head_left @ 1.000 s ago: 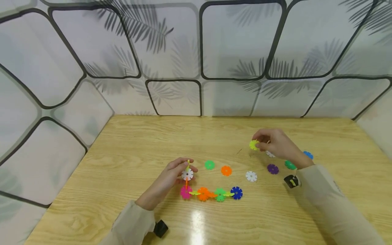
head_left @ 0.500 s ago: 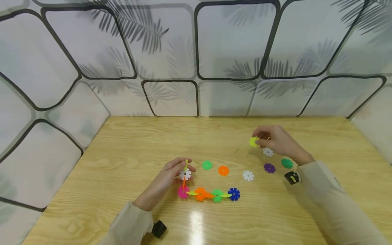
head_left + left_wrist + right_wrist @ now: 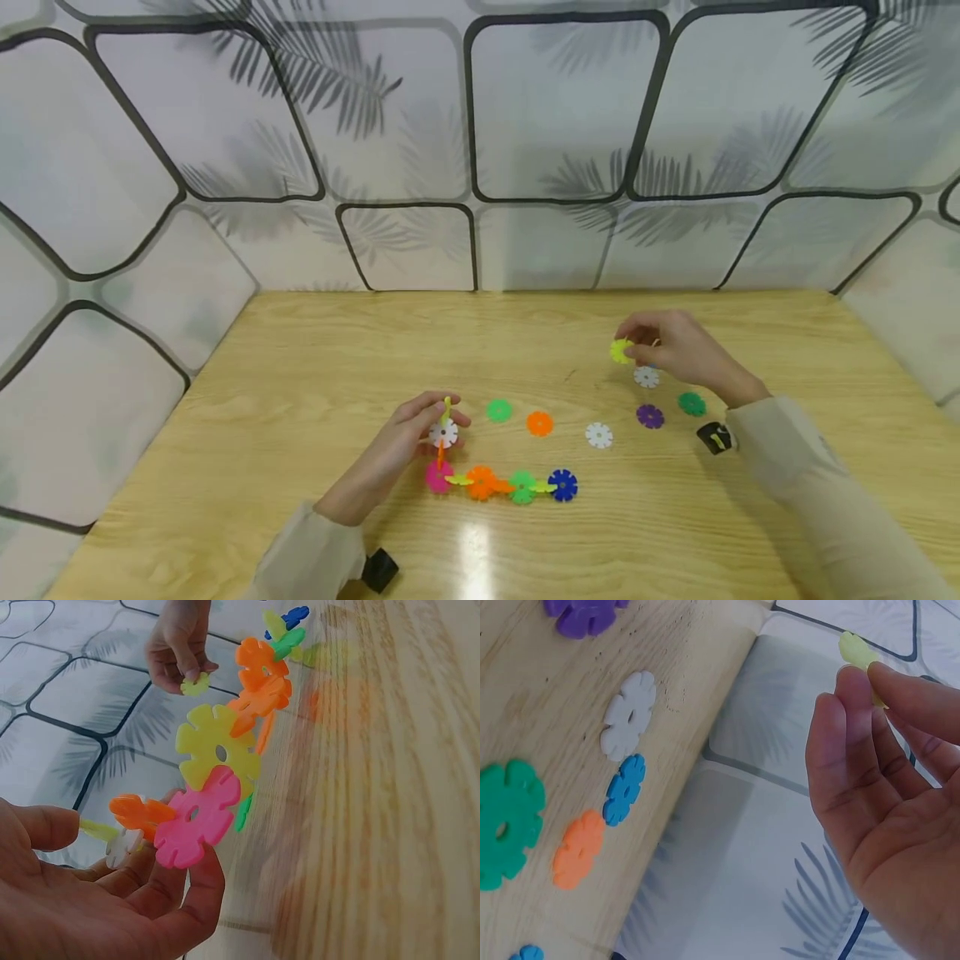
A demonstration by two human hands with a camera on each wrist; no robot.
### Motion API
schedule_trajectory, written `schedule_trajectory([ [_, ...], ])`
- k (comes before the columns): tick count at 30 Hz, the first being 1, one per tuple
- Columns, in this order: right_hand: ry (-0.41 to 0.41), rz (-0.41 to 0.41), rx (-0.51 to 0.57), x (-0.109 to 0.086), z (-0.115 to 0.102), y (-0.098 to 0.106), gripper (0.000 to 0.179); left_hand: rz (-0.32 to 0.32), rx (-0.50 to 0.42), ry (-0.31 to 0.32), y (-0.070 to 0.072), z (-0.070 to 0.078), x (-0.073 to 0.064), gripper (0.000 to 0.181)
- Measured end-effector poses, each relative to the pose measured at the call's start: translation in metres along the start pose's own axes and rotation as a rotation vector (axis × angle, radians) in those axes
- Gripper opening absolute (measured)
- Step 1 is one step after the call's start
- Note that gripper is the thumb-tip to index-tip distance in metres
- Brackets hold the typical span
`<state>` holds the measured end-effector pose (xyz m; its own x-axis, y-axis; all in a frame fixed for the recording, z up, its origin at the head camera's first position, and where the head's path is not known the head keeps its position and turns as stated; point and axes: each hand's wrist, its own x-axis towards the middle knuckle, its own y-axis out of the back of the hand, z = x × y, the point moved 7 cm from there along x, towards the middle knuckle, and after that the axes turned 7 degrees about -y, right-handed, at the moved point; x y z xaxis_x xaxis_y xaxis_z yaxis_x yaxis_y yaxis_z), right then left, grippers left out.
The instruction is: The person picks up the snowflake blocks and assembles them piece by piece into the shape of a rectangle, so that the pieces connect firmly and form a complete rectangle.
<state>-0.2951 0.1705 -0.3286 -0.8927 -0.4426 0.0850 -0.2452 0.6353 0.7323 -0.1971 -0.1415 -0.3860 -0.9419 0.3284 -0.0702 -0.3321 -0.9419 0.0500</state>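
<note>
My left hand holds one end of a joined chain of notched plastic discs. Between its thumb and fingers sits an upright yellow disc slotted to a white disc. From there an orange disc leads to a pink disc, resting against the fingers in the left wrist view. The chain then runs right through yellow, orange and green discs to a dark blue disc. Further back, my right hand pinches a single yellow disc by its edge, raised over the table.
Loose discs lie on the wooden table: green, orange, white, purple and teal green. Another white disc lies just below my right hand. A patterned wall stands behind.
My right hand, still pinching the yellow disc, has shifted slightly right over the table, uncovering the white disc beneath. My left hand keeps its hold on the chain. The head view has turned slightly right.
</note>
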Motion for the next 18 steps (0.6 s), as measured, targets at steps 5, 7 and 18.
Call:
schedule_trajectory([
  [5,0.016,-0.012,-0.001,0.003,-0.006,-0.002,0.015,0.014,-0.001,0.004,0.004,0.000,-0.004,0.045],
  [7,0.010,-0.011,-0.013,0.003,-0.007,0.000,0.015,0.010,-0.001,0.002,0.003,0.001,-0.003,0.046],
  [18,-0.007,0.004,-0.058,-0.002,-0.003,0.011,0.016,0.000,-0.006,-0.002,-0.001,0.002,0.001,0.045],
])
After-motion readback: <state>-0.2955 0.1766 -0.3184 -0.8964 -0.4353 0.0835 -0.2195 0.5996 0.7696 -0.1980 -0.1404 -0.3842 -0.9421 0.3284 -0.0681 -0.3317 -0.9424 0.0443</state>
